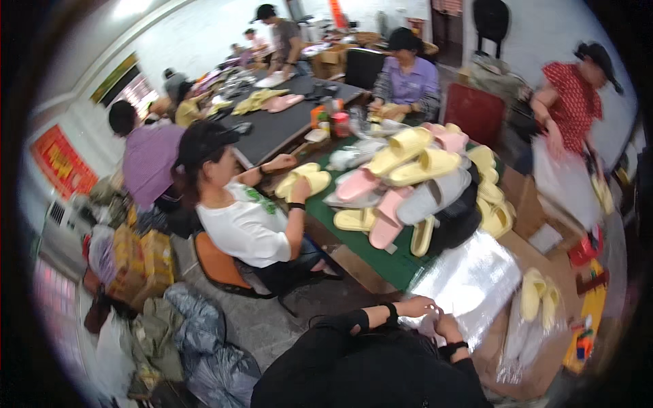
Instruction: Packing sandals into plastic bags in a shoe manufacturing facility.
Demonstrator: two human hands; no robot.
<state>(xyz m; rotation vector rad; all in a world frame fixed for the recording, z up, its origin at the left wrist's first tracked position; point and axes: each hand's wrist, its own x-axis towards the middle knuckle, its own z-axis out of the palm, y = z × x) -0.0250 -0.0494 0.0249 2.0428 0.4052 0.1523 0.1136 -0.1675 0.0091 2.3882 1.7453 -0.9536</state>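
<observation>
My left hand [417, 307] and my right hand [447, 328] come together at the near edge of a stack of shiny clear plastic bags [469, 285]. The fingers of both are closed in a pinch, seemingly on the edge of one bag; blur hides the exact grip. Black bands circle both wrists. Beyond the stack rises a heap of slippers in yellow, grey and pink, with a pink slipper [388, 217] and a grey slipper [433, 196] on its near side. To the right, a pair of yellow slippers [539, 299] lies on a clear bag [522, 348].
A seated co-worker [245, 221] in white handles yellow slippers [306, 180] at the green tabletop [364, 255]. Another, in purple [408, 81], sits across; one in red [575, 105] stands right with a plastic bag. An open carton [534, 207] borders the heap. Stuffed sacks [197, 326] lie lower left.
</observation>
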